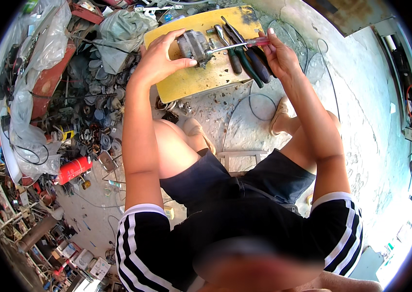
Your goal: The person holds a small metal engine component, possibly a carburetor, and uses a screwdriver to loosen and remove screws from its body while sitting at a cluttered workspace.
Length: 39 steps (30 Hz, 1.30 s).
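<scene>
On a yellow board point(181, 83) in front of me, a small grey metal motor point(193, 46) lies on its side. My left hand point(159, 56) is wrapped around its left end, thumb along the near side and fingers over the far side. In my right hand point(280, 53) is a screwdriver point(237, 45) with a clear red handle, gripped between thumb and fingers. Its shaft points left, and the tip meets the right end of the motor. Pliers point(250, 68) with dark green handles and other dark-handled hand tools point(259, 65) lie under and beside the shaft.
Left of the board is a heap of motor parts point(100, 104) with plastic bags point(123, 36) on it. A red canister point(74, 170) lies nearer. Thin cable point(259, 117) loops over the floor by my feet. A metal cabinet edge point(351, 17) stands at the far right.
</scene>
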Motion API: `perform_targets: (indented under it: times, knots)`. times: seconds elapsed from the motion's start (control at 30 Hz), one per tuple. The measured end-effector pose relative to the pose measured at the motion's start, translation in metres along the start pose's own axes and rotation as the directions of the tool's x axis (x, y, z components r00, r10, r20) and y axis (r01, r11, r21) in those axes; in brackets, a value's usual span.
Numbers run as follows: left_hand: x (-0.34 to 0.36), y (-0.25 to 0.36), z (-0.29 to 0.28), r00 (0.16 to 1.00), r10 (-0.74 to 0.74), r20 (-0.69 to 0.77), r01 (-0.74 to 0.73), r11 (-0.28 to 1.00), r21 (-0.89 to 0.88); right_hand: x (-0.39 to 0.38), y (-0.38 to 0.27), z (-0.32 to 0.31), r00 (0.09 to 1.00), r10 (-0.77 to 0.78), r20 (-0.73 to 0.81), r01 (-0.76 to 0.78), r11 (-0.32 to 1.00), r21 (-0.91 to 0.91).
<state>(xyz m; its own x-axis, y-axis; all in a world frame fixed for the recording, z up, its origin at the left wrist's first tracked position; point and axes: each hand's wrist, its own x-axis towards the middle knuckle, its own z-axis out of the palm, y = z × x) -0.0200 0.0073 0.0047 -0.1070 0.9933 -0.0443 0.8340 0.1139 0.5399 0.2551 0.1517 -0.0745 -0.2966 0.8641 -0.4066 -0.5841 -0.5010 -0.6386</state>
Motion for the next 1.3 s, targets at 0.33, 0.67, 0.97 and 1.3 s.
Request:
perform_targets:
  times: [0.33,0.67,0.97,1.3]
  knots:
    - [0.000,-0.003,0.001,0.999,0.034,-0.004,-0.033,0.992,0.123,-0.005,-0.007,0.001,0.999,-0.012,-0.042,0.008,0.993,-0.115]
    - [-0.002,-0.002,0.002,0.999,0.034,-0.006,-0.033,0.982,0.187,-0.011,-0.007,0.005,0.998,0.000,0.062,0.005,0.996,-0.092]
    - [-0.001,-0.004,0.002,0.998,0.060,-0.005,-0.059,0.992,0.115,-0.004,-0.005,-0.004,1.000,0.004,0.025,0.001,0.979,-0.205]
    - [-0.001,-0.006,0.001,0.998,0.068,-0.012,-0.067,0.993,0.092,-0.018,-0.010,0.012,1.000,-0.014,0.003,0.014,0.968,-0.249]
